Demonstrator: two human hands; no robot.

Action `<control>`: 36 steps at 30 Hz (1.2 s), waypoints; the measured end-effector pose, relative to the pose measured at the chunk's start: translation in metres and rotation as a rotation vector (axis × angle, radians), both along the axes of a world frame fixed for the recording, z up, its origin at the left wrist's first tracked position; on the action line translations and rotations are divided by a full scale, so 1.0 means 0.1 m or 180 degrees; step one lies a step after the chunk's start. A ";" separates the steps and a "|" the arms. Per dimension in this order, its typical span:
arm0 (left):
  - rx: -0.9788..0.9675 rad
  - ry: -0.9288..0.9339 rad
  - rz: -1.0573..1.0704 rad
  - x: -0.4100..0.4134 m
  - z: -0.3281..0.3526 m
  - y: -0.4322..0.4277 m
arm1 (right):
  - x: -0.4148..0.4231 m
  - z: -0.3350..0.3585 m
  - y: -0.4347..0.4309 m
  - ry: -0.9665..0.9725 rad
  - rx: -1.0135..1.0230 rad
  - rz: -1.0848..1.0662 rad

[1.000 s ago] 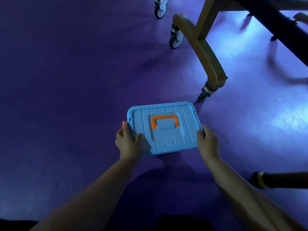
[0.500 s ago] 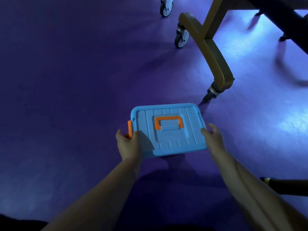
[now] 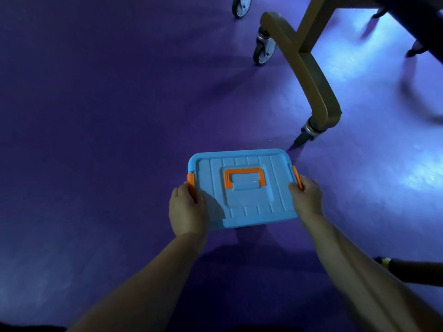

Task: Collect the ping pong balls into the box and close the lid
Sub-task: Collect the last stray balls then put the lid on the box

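A light blue plastic box [image 3: 261, 202] sits on the purple floor with its lid on and an orange handle [image 3: 244, 176] lying flat on top. My left hand [image 3: 187, 209] grips the box's left side, the thumb against the orange left latch [image 3: 191, 180]. My right hand [image 3: 305, 200] grips the right side, the thumb on the orange right latch [image 3: 296, 176]. No ping pong balls are visible.
A brown table leg frame [image 3: 309, 75] on castor wheels [image 3: 263, 49] stands just beyond the box to the right. Another wheel [image 3: 241, 6] is at the top edge. A dark bar with a yellow band [image 3: 407, 271] lies at the lower right.
Both hands have shifted onto the orange side latches; the right latch has come into sight under my right thumb. The view has drifted slightly.
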State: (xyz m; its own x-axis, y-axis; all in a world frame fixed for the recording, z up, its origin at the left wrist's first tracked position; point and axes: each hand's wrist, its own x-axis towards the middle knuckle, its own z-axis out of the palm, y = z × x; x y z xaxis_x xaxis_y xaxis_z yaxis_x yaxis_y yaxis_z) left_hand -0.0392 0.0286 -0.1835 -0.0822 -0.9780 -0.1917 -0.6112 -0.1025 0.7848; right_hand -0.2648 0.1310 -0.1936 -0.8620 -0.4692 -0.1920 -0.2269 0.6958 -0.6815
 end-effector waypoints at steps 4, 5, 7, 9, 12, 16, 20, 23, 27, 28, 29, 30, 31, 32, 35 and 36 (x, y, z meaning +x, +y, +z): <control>-0.0003 -0.0010 -0.0042 -0.01 0.01 -0.01 | 0.04 0.03 -0.02 0.0553 0.0269 0.0139; 0.0045 0.0021 -0.0015 -0.01 0.00 -0.02 | 0.05 0.03 -0.03 0.0627 0.0296 0.0138; 0.0156 0.0131 0.0045 -0.01 -0.02 -0.03 | 0.05 0.01 -0.02 0.0623 0.0298 0.0103; 0.0321 0.0252 0.0081 0.00 -0.03 -0.03 | 0.06 0.00 -0.01 0.0478 0.0199 0.0093; 0.0805 0.0251 0.0118 0.02 -0.03 -0.03 | 0.16 -0.02 0.03 0.0172 0.0002 -0.0239; 0.1069 0.0265 0.0143 -0.01 0.04 -0.03 | 0.53 -0.07 0.08 -0.0460 -0.0445 -0.1867; 0.1219 0.0592 -0.0216 -0.28 0.16 0.27 | 1.00 0.04 0.15 -0.1896 -0.1252 -0.1810; 0.1362 0.0643 -0.0444 -0.52 0.19 0.54 | 1.08 0.15 0.30 -0.2066 -0.1180 -0.1619; 0.1637 0.0877 -0.1124 -0.85 0.22 0.77 | 0.69 0.26 0.59 -0.1906 -0.1223 -0.2031; 0.1680 0.0903 -0.1320 -0.94 0.22 0.81 | 0.59 0.29 0.66 -0.1882 -0.1266 -0.2088; 0.1711 0.0934 -0.1451 -1.01 0.24 0.85 | 0.49 0.29 0.74 -0.1830 -0.1287 -0.2131; 0.1713 0.0960 -0.1529 -1.08 0.24 0.87 | 0.39 0.27 0.81 -0.1785 -0.1323 -0.2201; 0.1697 0.0960 -0.1578 -1.14 0.24 0.89 | 0.29 0.28 0.89 -0.1675 -0.1257 -0.2266; 0.1645 0.0926 -0.1587 -1.20 0.23 0.90 | 0.17 0.26 0.97 -0.1559 -0.1171 -0.2310; 0.1511 0.0837 -0.1586 -1.32 0.22 0.85 | -0.15 0.24 1.19 -0.1355 -0.0952 -0.2346; 0.1473 0.0869 -0.1574 -1.36 0.22 0.83 | -0.26 0.21 1.26 -0.1343 -0.0969 -0.2381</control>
